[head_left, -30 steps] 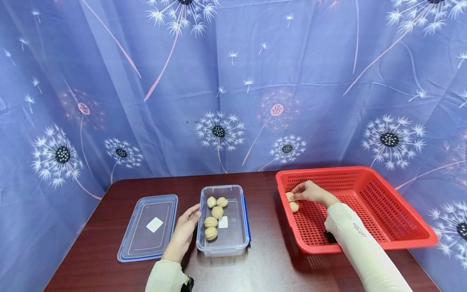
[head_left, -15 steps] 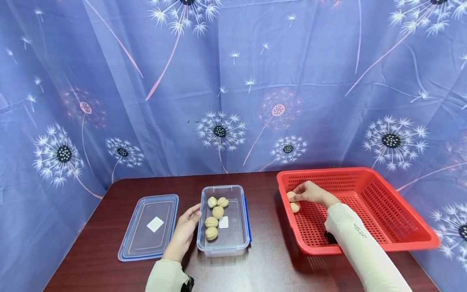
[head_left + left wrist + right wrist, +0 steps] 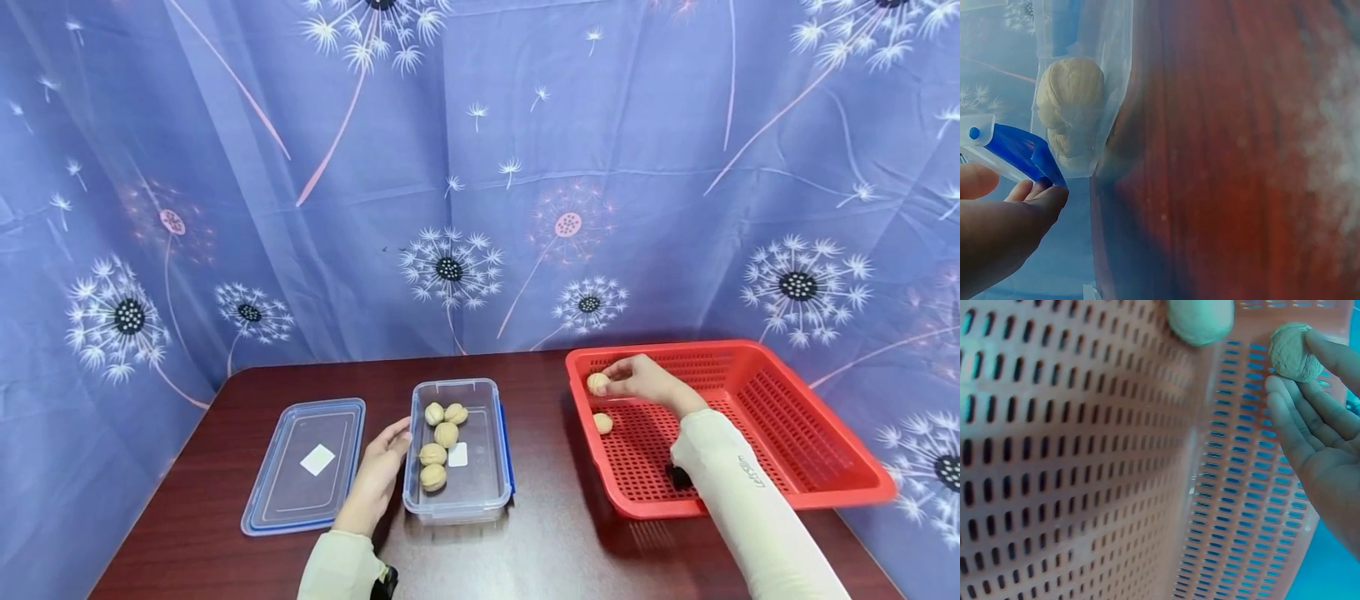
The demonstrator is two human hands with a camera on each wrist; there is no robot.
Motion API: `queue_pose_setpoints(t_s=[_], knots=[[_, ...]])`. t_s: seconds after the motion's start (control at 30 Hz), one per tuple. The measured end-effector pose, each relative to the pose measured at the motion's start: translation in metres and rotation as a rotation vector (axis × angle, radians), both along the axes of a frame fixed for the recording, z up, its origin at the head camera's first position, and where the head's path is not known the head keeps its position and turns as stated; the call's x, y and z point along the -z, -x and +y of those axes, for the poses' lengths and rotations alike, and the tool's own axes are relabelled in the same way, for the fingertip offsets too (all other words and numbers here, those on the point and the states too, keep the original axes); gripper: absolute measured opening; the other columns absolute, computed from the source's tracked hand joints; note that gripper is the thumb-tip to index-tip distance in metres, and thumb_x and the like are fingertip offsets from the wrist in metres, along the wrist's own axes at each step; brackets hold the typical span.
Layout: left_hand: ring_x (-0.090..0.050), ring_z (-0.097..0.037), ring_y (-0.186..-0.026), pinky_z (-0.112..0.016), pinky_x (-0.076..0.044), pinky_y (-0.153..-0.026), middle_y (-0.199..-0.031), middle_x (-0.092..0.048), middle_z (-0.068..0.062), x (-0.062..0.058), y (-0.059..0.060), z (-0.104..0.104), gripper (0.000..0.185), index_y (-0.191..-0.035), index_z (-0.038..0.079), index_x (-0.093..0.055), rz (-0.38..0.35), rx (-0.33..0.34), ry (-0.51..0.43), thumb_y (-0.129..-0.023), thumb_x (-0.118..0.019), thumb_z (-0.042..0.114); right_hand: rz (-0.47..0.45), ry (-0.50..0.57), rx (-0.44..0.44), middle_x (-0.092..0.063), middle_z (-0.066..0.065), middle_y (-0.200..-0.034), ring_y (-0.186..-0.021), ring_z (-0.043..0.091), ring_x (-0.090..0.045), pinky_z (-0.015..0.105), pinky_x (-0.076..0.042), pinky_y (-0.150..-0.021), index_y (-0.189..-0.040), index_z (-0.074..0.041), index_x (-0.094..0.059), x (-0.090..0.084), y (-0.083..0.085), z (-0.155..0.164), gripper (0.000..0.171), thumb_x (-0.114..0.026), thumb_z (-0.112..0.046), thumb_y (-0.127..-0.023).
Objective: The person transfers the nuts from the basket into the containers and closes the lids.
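Observation:
In the head view my right hand (image 3: 637,379) pinches a pale walnut (image 3: 597,383) between thumb and fingers, close to the left wall of a red plastic basket (image 3: 810,502). Below it, a second walnut (image 3: 602,423) lies in the basket. The right wrist view shows the held walnut (image 3: 1294,353) at my fingertips. A clear food container (image 3: 483,492) with several walnuts (image 3: 432,477) stands uncovered at mid-table. Against its left side rests my left hand (image 3: 381,471); in the left wrist view its fingertips (image 3: 1054,195) touch the container's blue latch (image 3: 1025,150).
Flat on the table (image 3: 225,467), left of the left hand, lies a clear lid (image 3: 296,500) with a blue seal and a white label. A blue dandelion-print curtain (image 3: 510,275) hangs behind the table. Another blue latch (image 3: 508,454) shows on the container's right side.
My right hand has lifted its walnut up and away from the other one, toward the basket's back left corner. The left hand and the container have stayed in place.

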State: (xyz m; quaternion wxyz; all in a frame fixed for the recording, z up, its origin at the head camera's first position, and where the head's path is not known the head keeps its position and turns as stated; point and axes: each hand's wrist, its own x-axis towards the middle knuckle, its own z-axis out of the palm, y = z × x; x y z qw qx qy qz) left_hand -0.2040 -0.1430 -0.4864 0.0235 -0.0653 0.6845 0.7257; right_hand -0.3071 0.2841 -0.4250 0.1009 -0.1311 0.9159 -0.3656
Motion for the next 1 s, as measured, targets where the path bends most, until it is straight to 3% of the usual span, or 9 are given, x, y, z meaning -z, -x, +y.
queue_pose_setpoints(t_s=[0.23, 0.53, 1.0], knots=[[-0.036, -0.034, -0.131, -0.048, -0.025, -0.114, -0.141, -0.039, -0.033, 0.001, 0.000, 0.001, 0.042, -0.141, -0.010, -0.037, 0.006, -0.011, 0.003, -0.102, -0.040, 0.005, 0.050, 0.040, 0.020, -0.067, 0.019, -0.110, -0.105, 0.033, -0.060, 0.047, -0.049, -0.091, -0.116, 0.006, -0.064, -0.011, -0.001, -0.001, 0.043, -0.072, -0.025, -0.087], [-0.037, -0.035, -0.131, -0.049, -0.025, -0.114, -0.140, -0.040, -0.033, 0.000, -0.002, 0.001, 0.041, -0.140, -0.010, -0.037, 0.011, -0.007, 0.003, -0.102, -0.039, 0.005, 0.130, 0.124, 0.043, -0.067, 0.021, -0.107, -0.098, 0.028, -0.064, 0.032, -0.052, -0.082, -0.115, 0.009, -0.062, -0.022, -0.006, -0.005, 0.039, -0.071, -0.017, -0.088], [-0.035, -0.036, -0.132, -0.049, -0.025, -0.114, -0.142, -0.039, -0.033, 0.000, -0.001, 0.003, 0.042, -0.141, -0.010, -0.036, 0.008, -0.015, 0.000, -0.103, -0.038, 0.006, 0.196, 0.166, 0.099, -0.068, 0.017, -0.104, -0.094, 0.023, -0.066, 0.027, -0.052, -0.080, -0.117, 0.005, -0.063, -0.048, -0.011, -0.027, 0.042, -0.073, -0.022, -0.087]])
